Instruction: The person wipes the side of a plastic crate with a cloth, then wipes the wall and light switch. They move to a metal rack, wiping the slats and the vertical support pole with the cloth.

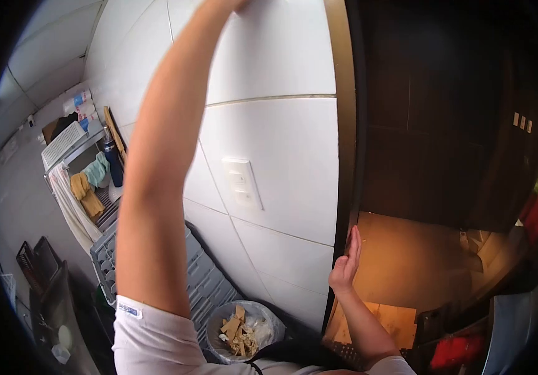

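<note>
My left arm reaches up across the white tiled wall (275,150). Only a sliver of my left hand (240,5) shows at the top edge, close to the tiles; its fingers are cut off by the frame. Lower right, my right hand (345,262) lies against the dark edge of the doorway trim (355,125), fingers stretched out and together, holding nothing. A white switch plate (242,183) with two switches is on the wall between my arms.
Below stands a lined bin (275,322) with cardboard scraps and crumpled waste. Grey plastic crates (209,262) stack along the wall. A rack (75,165) at left bears cloths and a dark bottle (112,159). Through the doorway show a brown floor (400,256) and a dark panel (431,112).
</note>
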A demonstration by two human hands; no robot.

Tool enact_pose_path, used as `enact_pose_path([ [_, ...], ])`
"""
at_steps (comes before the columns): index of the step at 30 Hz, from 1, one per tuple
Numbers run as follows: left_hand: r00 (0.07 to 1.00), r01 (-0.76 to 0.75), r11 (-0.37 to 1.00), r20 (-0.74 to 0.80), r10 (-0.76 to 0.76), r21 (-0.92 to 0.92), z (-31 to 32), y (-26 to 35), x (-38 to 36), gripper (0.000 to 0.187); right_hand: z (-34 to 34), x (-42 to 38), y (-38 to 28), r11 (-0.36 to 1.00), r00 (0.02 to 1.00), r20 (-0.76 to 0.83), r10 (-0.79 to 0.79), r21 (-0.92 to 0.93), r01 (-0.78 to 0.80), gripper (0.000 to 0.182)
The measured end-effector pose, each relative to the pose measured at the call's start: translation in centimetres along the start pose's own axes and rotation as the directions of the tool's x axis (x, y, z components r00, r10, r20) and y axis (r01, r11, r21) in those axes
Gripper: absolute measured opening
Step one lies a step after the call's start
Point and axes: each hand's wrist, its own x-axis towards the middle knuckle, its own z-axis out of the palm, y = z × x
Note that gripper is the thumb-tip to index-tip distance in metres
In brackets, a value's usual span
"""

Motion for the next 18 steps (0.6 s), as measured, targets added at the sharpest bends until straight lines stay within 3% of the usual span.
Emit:
enact_pose_path([
  [2, 0.975, -0.221, 0.970, -0.054, 0.217, -0.096, 1.4, 0.4, -6.9, 0.063, 0.4, -0.1, 0.3, 1.000, 1.000, -0.024, -0.017, 0.015, 0.017, 0.079],
  [3, 0.966, -0.256, 0.962, -0.074, 0.249, -0.098, 0.7, 1.6, -11.8, 0.065, 0.4, 0.1, 0.1, 1.000, 0.999, -0.032, -0.018, 0.005, 0.018, 0.077],
  [4, 0.948, -0.317, 0.924, -0.087, 0.305, -0.214, 0.7, 1.8, -17.8, 0.078, 0.5, 0.1, -0.2, 1.000, 0.999, -0.040, -0.015, -0.006, 0.015, 0.076],
  [7, 0.933, -0.242, 0.841, 0.121, 0.338, -0.483, 0.8, 2.9, -36.7, 0.090, 0.6, -0.1, 0.5, 0.999, 0.998, -0.052, -0.019, 0.026, 0.020, 0.076],
  [9, 0.919, -0.087, 0.823, 0.273, 0.283, -0.562, 0.8, 2.8, -51.2, 0.090, 0.0, -0.3, 0.5, 0.998, 1.000, -0.024, -0.001, 0.056, 0.003, 0.078],
  [10, 0.901, -0.031, 0.836, 0.347, 0.261, -0.548, 0.8, 3.0, -57.9, 0.085, -0.7, 0.1, -1.0, 0.998, 1.000, 0.000, 0.023, 0.054, -0.023, 0.081],
  [12, 0.883, -0.106, 0.849, 0.343, 0.320, -0.518, 1.4, 2.9, -68.0, 0.081, -1.5, -1.4, -1.6, 0.996, 0.996, 0.009, 0.092, -0.004, -0.092, 0.076],
  [16, 0.900, -0.032, 0.894, 0.376, 0.219, -0.446, 1.4, 4.4, -64.1, 0.080, -3.5, -5.2, -0.7, 0.975, 0.980, 0.034, 0.197, -0.112, -0.192, 0.068],
  [18, 0.957, -0.054, 0.886, 0.229, 0.177, -0.461, 1.6, 4.9, -56.6, 0.079, -3.5, -9.9, 1.9, 0.907, 0.899, -0.178, 0.399, -0.067, -0.416, 0.063],
])
